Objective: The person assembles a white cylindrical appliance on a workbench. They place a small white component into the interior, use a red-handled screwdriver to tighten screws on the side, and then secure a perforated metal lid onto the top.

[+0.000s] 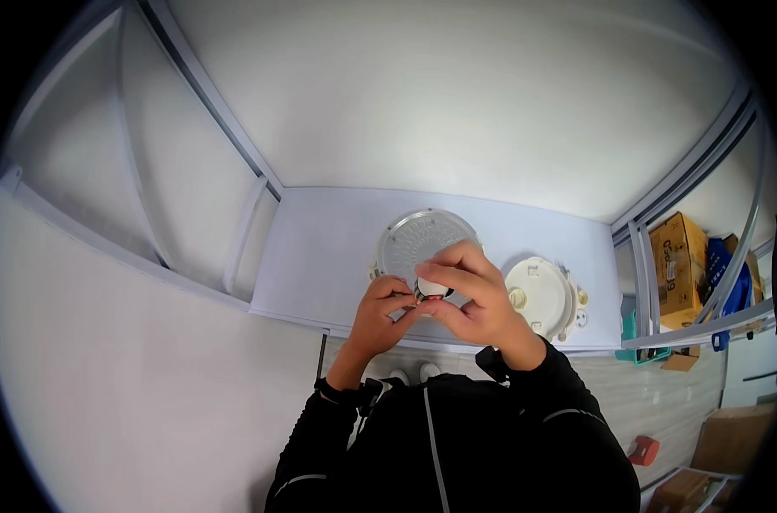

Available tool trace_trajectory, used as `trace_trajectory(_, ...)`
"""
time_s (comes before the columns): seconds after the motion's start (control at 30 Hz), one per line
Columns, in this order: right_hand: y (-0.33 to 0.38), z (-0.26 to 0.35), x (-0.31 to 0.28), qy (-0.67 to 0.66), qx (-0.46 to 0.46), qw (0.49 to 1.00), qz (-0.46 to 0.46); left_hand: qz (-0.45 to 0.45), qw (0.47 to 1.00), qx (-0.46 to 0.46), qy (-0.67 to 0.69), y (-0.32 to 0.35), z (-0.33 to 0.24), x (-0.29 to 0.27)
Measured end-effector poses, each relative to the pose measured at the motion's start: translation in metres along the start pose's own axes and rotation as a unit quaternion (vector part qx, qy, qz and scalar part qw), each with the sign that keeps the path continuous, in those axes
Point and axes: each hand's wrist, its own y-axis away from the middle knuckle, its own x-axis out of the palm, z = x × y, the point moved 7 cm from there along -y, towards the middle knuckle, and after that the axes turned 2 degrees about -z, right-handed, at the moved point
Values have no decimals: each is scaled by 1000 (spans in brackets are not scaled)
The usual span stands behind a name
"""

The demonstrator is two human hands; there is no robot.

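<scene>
Pale table (320, 239), bare toward left edge (270, 248), right fingers (458, 280) gripping white part (430, 287), left fingers (395, 303) pinching it

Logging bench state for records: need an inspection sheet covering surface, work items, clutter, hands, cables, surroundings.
Surface: pale lavender-grey rectangular table.
Work items: small white rounded piece with red-and-dark edge, in hand; round silver patterned disc beyond the hands; round white shallow housing to the right.
Clutter: small pale pieces beside the housing, too small to identify.
Hands: bare right hand pinches the small piece; bare left hand has fingertips at its edge, grip unclear.
Cables: nothing clearly seen.
Surroundings: grey metal frame; brown cardboard box at right.
</scene>
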Motion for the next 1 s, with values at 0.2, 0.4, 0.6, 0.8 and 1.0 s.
trace_trajectory(0.2, -9, 7, 2, -47, -9, 999, -11, 11, 1000, 1, 3, -1, -6, -6)
trace_trajectory(0.4, -2, 3, -2, 10, -19, 999, -24, 16, 1000, 17, 0, 0, -5, -4)
trace_trajectory(0.6, -5, -2, -1, -40, 5, 999, -18, 14, 1000, 1, 12, 0, -6, -5)
trace_trajectory(0.8, -10, 6, 0, -31, -54, 998, -20, 13, 1000, 24, -2, -2, -7, -6)
trace_trajectory(1.0, -9, 4, -1, -32, -34, 998, -40, 3, 1000, 20, 11, -3, -6, -5)
